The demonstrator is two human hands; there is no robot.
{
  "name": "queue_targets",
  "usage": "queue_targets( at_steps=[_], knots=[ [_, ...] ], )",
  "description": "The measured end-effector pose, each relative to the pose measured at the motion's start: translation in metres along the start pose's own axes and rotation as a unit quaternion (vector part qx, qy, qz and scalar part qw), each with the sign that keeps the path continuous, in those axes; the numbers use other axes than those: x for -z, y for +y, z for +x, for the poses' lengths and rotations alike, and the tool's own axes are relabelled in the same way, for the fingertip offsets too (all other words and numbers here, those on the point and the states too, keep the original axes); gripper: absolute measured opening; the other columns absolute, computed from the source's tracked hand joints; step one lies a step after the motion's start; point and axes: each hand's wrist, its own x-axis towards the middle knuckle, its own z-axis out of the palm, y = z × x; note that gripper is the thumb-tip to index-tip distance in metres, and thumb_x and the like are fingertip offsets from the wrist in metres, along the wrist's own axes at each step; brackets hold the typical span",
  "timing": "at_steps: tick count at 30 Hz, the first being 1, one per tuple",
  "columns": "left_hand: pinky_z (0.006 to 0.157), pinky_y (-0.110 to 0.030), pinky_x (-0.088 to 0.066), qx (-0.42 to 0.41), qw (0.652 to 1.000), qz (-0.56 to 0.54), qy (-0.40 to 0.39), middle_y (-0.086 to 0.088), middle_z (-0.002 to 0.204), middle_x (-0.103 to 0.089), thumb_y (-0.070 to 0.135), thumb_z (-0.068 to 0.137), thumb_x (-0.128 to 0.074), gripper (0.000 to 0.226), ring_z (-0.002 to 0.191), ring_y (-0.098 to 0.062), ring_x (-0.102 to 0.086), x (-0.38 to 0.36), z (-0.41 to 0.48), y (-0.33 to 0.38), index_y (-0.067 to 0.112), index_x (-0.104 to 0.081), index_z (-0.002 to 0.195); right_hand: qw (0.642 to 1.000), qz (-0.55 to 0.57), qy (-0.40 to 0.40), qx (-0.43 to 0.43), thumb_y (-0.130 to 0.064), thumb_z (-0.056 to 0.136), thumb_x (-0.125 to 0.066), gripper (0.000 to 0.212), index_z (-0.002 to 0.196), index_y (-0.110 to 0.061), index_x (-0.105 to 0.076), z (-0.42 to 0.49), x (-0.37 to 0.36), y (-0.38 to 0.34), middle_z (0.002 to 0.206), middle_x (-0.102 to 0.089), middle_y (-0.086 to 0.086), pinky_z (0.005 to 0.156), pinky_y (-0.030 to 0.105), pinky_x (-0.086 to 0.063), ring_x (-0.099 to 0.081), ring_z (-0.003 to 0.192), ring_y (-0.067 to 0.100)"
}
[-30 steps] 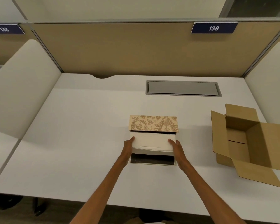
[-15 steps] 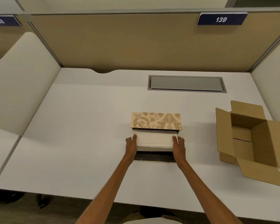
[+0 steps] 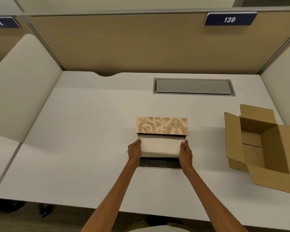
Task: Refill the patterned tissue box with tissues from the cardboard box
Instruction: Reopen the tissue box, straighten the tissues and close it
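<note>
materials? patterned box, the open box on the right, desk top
Patterned tissue box: looks like printed paperboard, matte, tan scroll print, thin folded edges. Cardboard box: plain brown corrugated-looking card, unprinted, flaps creased open. Desk: smooth white top, probably laminate; low sheen, no grain.

Pretty clearly an office cubicle: tan fabric partition running along the back, with numbered plates 138 and 139 clipped on top. The white table even has a grey cable hatch built in.
</note>
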Motion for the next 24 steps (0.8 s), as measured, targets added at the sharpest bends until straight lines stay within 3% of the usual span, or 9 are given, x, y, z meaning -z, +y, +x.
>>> queue_targets(
  at_steps=[5,7,11,15,17,20,22,24],
  knots=[
    [0.082,-0.038,-0.047,0.003,0.998,-0.03,0.053,-0.009,0.095,-0.062,0.036,0.095,-0.061,0.029,0.094,-0.027,-0.056,-0.006,0.001,0.006,0.008,-0.06,0.089,1.0,-0.006,0.012,0.014,-0.04,0.104,-0.03,0.052,0.153,-0.022,-0.024,-0.002,-0.002,0.001,0.155,-0.036,0.007,0.114,0.037,-0.029,-0.035,0.141,0.028],
    [0.083,-0.037,-0.049,-0.016,0.998,-0.026,0.053,-0.007,0.091,-0.063,0.038,0.097,-0.058,0.032,0.096,-0.028,-0.057,-0.009,-0.003,0.004,0.008,-0.063,0.092,1.0,-0.012,0.01,0.025,-0.041,0.104,-0.029,0.053,0.153,-0.022,-0.024,-0.003,-0.002,0.001,0.155,-0.037,0.007,0.114,0.038,-0.03,-0.035,0.141,0.028],
    [0.108,-0.05,-0.045,-0.031,0.998,-0.015,0.045,-0.016,0.132,-0.061,0.043,0.1,-0.048,0.052,0.125,-0.036,-0.053,-0.011,-0.013,-0.002,0.003,-0.06,0.131,0.999,-0.023,0.0,0.043,-0.039,0.104,-0.028,0.052,0.153,-0.023,-0.022,-0.008,-0.003,0.002,0.155,-0.036,0.007,0.114,0.038,-0.031,-0.035,0.141,0.028],
    [0.097,-0.04,-0.048,-0.036,0.997,-0.027,0.055,-0.014,0.117,-0.065,0.036,0.102,-0.047,0.042,0.116,-0.033,-0.058,-0.014,-0.012,0.005,0.001,-0.066,0.117,0.997,-0.047,-0.021,0.057,-0.038,0.104,-0.028,0.053,0.154,-0.021,-0.021,-0.008,0.001,-0.003,0.155,-0.035,0.008,0.116,0.037,-0.03,-0.035,0.141,0.028],
    [0.098,-0.039,-0.048,-0.036,0.998,-0.025,0.047,-0.017,0.124,-0.064,0.032,0.103,-0.047,0.039,0.114,-0.031,-0.057,-0.013,-0.011,0.008,0.001,-0.064,0.12,0.998,-0.044,-0.026,0.048,-0.036,0.105,-0.028,0.051,0.153,-0.019,-0.023,-0.006,0.004,-0.007,0.156,-0.033,0.008,0.119,0.039,-0.027,-0.032,0.143,0.027],
    [0.115,-0.042,-0.035,-0.035,0.999,-0.007,0.017,-0.013,0.153,-0.041,0.024,0.104,-0.043,0.047,0.139,-0.031,-0.04,-0.005,-0.011,0.01,0.008,-0.039,0.148,0.999,-0.027,-0.025,0.038,-0.028,0.106,-0.027,0.047,0.152,-0.018,-0.024,-0.004,0.012,-0.012,0.159,-0.028,0.004,0.122,0.038,-0.02,-0.026,0.146,0.023],
    [0.119,-0.042,-0.027,-0.062,0.997,0.012,0.032,-0.009,0.16,-0.03,0.023,0.105,-0.038,0.051,0.146,-0.03,-0.031,0.001,-0.015,0.011,0.014,-0.027,0.154,0.998,-0.034,-0.003,0.057,-0.024,0.106,-0.027,0.046,0.152,-0.018,-0.027,-0.004,0.018,-0.017,0.158,-0.029,0.004,0.121,0.037,-0.019,-0.027,0.145,0.022],
    [0.12,-0.042,-0.024,-0.141,0.987,0.04,0.062,-0.008,0.16,-0.03,0.025,0.105,-0.039,0.052,0.147,-0.028,-0.029,0.006,-0.02,0.013,0.015,-0.026,0.154,0.991,-0.072,0.035,0.107,-0.022,0.105,-0.03,0.044,0.149,-0.015,-0.033,-0.003,0.023,-0.026,0.155,-0.036,0.006,0.12,0.039,-0.024,-0.032,0.142,0.024]
  ],
)
